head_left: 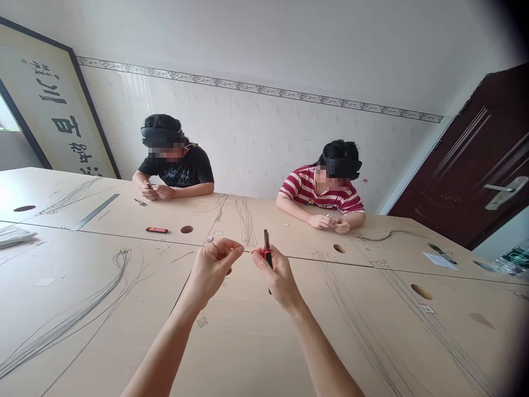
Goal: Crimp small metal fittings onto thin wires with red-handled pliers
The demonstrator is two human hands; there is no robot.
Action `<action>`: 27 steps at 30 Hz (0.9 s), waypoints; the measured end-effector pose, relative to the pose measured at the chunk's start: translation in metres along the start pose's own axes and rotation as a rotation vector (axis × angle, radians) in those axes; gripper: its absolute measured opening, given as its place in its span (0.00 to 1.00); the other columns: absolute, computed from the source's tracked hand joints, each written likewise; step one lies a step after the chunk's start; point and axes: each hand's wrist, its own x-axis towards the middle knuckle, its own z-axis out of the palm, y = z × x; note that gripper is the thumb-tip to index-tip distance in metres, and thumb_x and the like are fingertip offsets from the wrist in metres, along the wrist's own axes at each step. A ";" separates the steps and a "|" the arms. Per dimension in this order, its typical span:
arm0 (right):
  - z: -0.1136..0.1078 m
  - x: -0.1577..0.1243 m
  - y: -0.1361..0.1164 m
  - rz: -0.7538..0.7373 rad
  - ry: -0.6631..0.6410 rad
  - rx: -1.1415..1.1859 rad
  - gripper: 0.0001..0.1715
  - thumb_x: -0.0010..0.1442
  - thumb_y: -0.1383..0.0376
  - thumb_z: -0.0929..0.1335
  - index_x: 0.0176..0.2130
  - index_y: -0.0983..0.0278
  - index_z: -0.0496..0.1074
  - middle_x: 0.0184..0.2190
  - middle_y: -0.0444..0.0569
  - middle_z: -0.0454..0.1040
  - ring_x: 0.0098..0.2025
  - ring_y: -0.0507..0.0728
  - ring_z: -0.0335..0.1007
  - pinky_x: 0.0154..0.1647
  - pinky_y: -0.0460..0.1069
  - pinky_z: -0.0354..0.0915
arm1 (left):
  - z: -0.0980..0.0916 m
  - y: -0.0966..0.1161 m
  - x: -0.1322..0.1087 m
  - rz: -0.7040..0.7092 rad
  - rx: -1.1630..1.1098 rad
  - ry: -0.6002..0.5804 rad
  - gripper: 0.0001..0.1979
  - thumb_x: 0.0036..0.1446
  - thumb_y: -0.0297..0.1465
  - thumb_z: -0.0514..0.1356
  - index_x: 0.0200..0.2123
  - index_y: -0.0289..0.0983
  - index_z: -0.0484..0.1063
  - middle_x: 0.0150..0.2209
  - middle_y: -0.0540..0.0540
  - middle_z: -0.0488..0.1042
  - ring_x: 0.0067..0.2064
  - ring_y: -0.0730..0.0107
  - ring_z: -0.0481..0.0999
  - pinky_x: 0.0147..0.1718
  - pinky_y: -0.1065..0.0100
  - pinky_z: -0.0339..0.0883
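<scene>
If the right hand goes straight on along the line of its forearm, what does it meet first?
Likely the bundle of thin grey wires on the beige wooden table, just beyond the right hand gripping a small red-and-black tool. Depth is unclear; it might pass above them.

Bright, even daylight is coming from the far left window (7, 118). Shadows are staying faint. Wide-angle bending is curving the edges; the right corners are darkening.

What the left hand (212, 264) pinches at its fingertips is too small to tell. The right hand (278, 275) hides the lower part of the dark tool (266, 245). The framed calligraphy (53, 105) at far left and the door (467, 176) at right are cut off by the edges
</scene>
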 end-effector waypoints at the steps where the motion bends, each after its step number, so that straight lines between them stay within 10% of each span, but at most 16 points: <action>1: -0.002 -0.001 -0.001 -0.006 0.013 0.021 0.16 0.64 0.53 0.62 0.35 0.63 0.67 0.25 0.42 0.60 0.28 0.51 0.57 0.32 0.46 0.59 | 0.000 0.001 -0.001 0.005 -0.011 -0.014 0.14 0.52 0.43 0.63 0.27 0.38 0.74 0.18 0.52 0.67 0.20 0.73 0.65 0.17 0.73 0.51; 14: -0.008 -0.004 -0.006 -0.108 0.036 0.074 0.13 0.64 0.57 0.64 0.31 0.62 0.65 0.25 0.40 0.61 0.27 0.50 0.56 0.31 0.46 0.56 | 0.013 0.006 -0.008 -0.020 -0.020 -0.150 0.13 0.56 0.41 0.63 0.28 0.37 0.74 0.20 0.55 0.59 0.22 0.77 0.54 0.20 0.72 0.45; 18: -0.009 -0.004 -0.006 -0.116 0.061 0.068 0.13 0.63 0.58 0.65 0.30 0.62 0.64 0.24 0.40 0.61 0.27 0.50 0.56 0.32 0.47 0.56 | 0.013 0.006 -0.011 -0.043 -0.078 -0.124 0.14 0.57 0.42 0.63 0.36 0.37 0.77 0.22 0.53 0.68 0.23 0.76 0.64 0.23 0.73 0.57; 21: -0.008 -0.002 -0.001 -0.083 0.081 0.115 0.13 0.63 0.57 0.64 0.31 0.62 0.63 0.24 0.39 0.58 0.26 0.50 0.53 0.30 0.46 0.55 | 0.012 0.007 -0.015 -0.029 -0.217 0.026 0.20 0.57 0.43 0.63 0.48 0.38 0.75 0.37 0.45 0.79 0.38 0.68 0.78 0.38 0.67 0.70; 27: -0.013 0.002 0.016 -0.012 0.145 0.202 0.14 0.61 0.55 0.65 0.30 0.61 0.64 0.25 0.41 0.60 0.28 0.51 0.55 0.30 0.47 0.55 | -0.013 0.009 -0.034 0.023 -0.260 0.194 0.14 0.53 0.40 0.67 0.40 0.39 0.78 0.56 0.41 0.74 0.59 0.55 0.70 0.57 0.57 0.65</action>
